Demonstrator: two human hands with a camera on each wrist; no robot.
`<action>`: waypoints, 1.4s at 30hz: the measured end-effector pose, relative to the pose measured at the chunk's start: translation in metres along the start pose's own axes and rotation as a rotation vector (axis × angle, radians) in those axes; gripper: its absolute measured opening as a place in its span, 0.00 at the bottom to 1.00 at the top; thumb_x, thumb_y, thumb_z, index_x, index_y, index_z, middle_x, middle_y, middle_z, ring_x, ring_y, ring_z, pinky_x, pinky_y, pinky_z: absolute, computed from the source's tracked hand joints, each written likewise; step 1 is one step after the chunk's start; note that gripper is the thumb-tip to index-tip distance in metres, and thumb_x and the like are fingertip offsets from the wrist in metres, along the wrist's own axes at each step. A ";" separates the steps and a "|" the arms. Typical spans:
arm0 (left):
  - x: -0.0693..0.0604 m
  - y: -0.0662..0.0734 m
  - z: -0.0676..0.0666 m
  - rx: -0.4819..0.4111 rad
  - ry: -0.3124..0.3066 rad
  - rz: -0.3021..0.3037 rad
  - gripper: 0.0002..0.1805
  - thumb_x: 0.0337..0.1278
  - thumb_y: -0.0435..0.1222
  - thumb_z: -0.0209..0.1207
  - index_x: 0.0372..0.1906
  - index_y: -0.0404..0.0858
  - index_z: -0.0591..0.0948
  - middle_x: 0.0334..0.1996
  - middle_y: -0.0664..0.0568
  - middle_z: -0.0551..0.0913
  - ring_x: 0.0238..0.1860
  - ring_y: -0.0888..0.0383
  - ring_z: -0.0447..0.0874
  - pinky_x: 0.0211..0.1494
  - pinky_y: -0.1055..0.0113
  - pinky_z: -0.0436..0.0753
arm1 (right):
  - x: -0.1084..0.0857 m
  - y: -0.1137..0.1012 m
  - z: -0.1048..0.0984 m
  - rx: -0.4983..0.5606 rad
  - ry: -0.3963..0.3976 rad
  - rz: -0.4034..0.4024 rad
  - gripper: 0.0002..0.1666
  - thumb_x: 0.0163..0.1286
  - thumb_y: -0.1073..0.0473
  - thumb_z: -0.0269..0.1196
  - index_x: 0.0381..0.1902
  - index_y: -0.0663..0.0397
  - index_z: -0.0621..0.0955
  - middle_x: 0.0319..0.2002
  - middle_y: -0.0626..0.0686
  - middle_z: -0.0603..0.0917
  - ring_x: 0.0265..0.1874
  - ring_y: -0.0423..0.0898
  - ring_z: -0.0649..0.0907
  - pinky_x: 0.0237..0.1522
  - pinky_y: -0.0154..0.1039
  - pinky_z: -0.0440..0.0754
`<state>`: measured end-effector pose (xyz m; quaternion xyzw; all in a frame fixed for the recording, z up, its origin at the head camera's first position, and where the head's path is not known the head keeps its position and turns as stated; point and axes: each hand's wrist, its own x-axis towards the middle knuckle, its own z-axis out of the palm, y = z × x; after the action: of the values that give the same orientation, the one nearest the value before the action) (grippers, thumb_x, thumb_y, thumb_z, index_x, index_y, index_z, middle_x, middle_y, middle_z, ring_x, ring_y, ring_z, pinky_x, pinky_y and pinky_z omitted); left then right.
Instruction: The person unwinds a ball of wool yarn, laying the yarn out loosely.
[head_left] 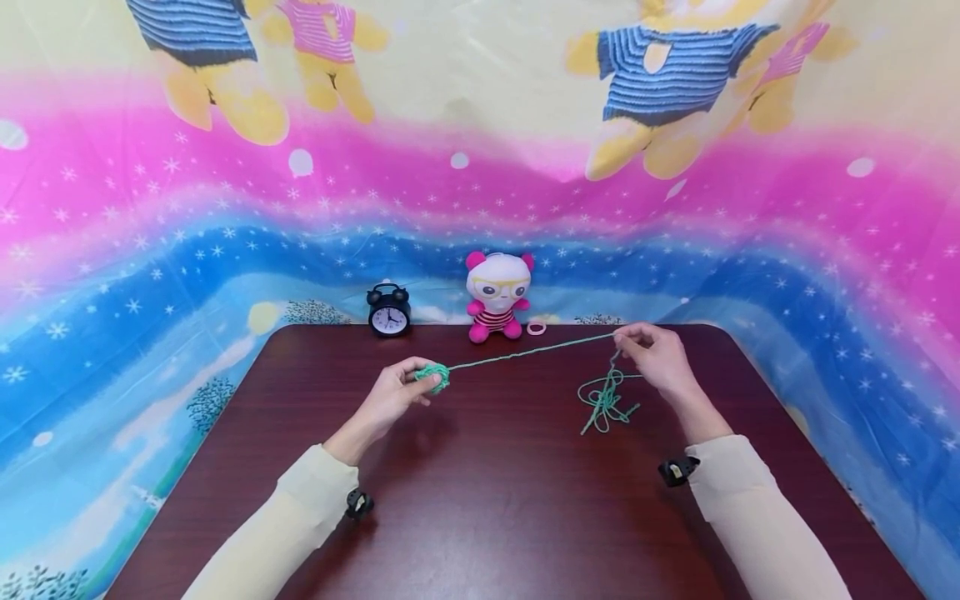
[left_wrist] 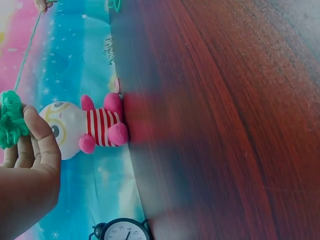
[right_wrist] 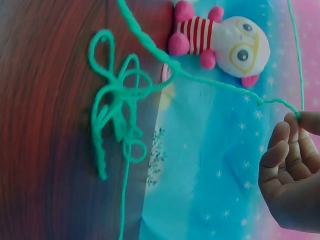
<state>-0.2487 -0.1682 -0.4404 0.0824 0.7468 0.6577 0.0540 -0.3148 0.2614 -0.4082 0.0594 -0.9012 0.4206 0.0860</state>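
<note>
A small wound ball of green yarn (head_left: 433, 377) is gripped between the thumb and fingers of my left hand (head_left: 393, 388), left of the table's middle. From it a taut strand (head_left: 532, 352) runs up and right to my right hand (head_left: 657, 354), which pinches the yarn between thumb and fingertips. Below the right hand hangs a loose, looped tangle of the same yarn (right_wrist: 120, 95). In the left wrist view the ball (left_wrist: 12, 120) shows beside the thumb. Whether the tangle touches the tabletop is hard to tell.
At the table's back edge stand a black alarm clock (head_left: 389, 311) and a pink and white panda plush (head_left: 498, 296), with a small pale ring-shaped item (head_left: 536, 327) to its right. A printed cloth (head_left: 465, 192) hangs behind the dark wooden table (head_left: 480, 492).
</note>
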 end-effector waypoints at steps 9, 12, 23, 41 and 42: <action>-0.002 0.005 -0.002 -0.075 0.028 -0.034 0.20 0.72 0.43 0.57 0.54 0.30 0.76 0.38 0.56 0.83 0.40 0.59 0.84 0.46 0.60 0.86 | -0.005 0.015 -0.018 0.009 0.049 0.076 0.23 0.74 0.39 0.58 0.51 0.49 0.84 0.41 0.60 0.84 0.33 0.40 0.80 0.30 0.35 0.81; -0.002 0.005 -0.002 -0.107 0.054 -0.032 0.18 0.71 0.41 0.57 0.54 0.30 0.76 0.38 0.57 0.84 0.40 0.58 0.85 0.48 0.59 0.86 | -0.007 0.019 -0.023 0.014 0.060 0.107 0.23 0.73 0.39 0.58 0.51 0.49 0.84 0.39 0.56 0.85 0.33 0.39 0.80 0.30 0.36 0.80; -0.004 0.004 -0.005 -0.078 0.021 -0.008 0.20 0.66 0.35 0.62 0.59 0.32 0.76 0.40 0.59 0.85 0.40 0.62 0.84 0.51 0.54 0.86 | -0.007 0.026 -0.039 0.054 0.097 0.145 0.22 0.74 0.41 0.58 0.51 0.50 0.84 0.38 0.51 0.85 0.32 0.34 0.80 0.30 0.35 0.82; -0.003 0.001 -0.006 0.007 0.054 0.002 0.19 0.63 0.40 0.65 0.55 0.34 0.81 0.38 0.58 0.84 0.39 0.60 0.84 0.48 0.55 0.87 | -0.006 0.046 -0.060 0.110 0.180 0.171 0.19 0.74 0.43 0.59 0.49 0.48 0.83 0.33 0.33 0.81 0.32 0.31 0.80 0.29 0.30 0.80; -0.003 0.001 -0.006 0.002 0.056 -0.001 0.19 0.64 0.40 0.65 0.54 0.34 0.81 0.38 0.58 0.84 0.39 0.59 0.84 0.48 0.56 0.87 | -0.006 0.047 -0.061 0.117 0.185 0.179 0.18 0.74 0.43 0.59 0.49 0.48 0.83 0.32 0.32 0.81 0.32 0.31 0.80 0.29 0.30 0.80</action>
<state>-0.2468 -0.1749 -0.4388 0.0638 0.7489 0.6588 0.0334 -0.3111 0.3384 -0.4061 -0.0554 -0.8651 0.4820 0.1274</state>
